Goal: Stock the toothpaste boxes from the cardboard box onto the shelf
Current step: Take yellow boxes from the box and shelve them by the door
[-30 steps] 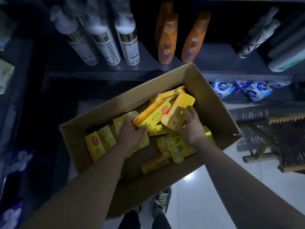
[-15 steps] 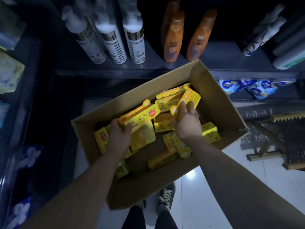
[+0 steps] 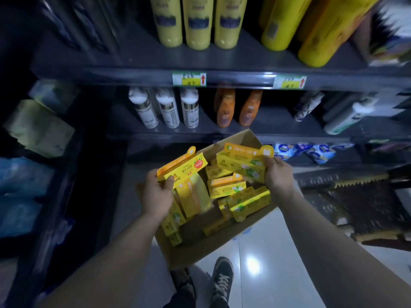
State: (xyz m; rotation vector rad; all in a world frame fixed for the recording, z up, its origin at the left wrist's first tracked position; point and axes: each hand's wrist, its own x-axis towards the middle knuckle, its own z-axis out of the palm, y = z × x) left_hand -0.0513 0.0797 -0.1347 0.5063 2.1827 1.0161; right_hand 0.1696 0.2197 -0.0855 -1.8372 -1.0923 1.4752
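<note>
Left hand (image 3: 155, 196) gripped an orange-topped toothpaste box (image 3: 184, 166) at its near end, thumb across its face. Right hand (image 3: 279, 175) pinched a flower-printed toothpaste box (image 3: 242, 161) by its right end. Both boxes were held above the open cardboard box (image 3: 200, 252), in front of the shelf (image 3: 233, 77). More toothpaste boxes (image 3: 226, 188) lay jumbled inside. White bottles (image 3: 169, 112) and orange bottles (image 3: 224, 110) stood on a lower tier.

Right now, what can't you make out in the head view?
Head view:
- Price tags: print motion-blurred.
- Yellow bottles: tops cut by top edge.
- Cardboard box floor: mostly hidden under loose toothpaste boxes.
- Left hand: fingertips behind its held toothpaste box.
- Packs at far left: dark, blurred.
</note>
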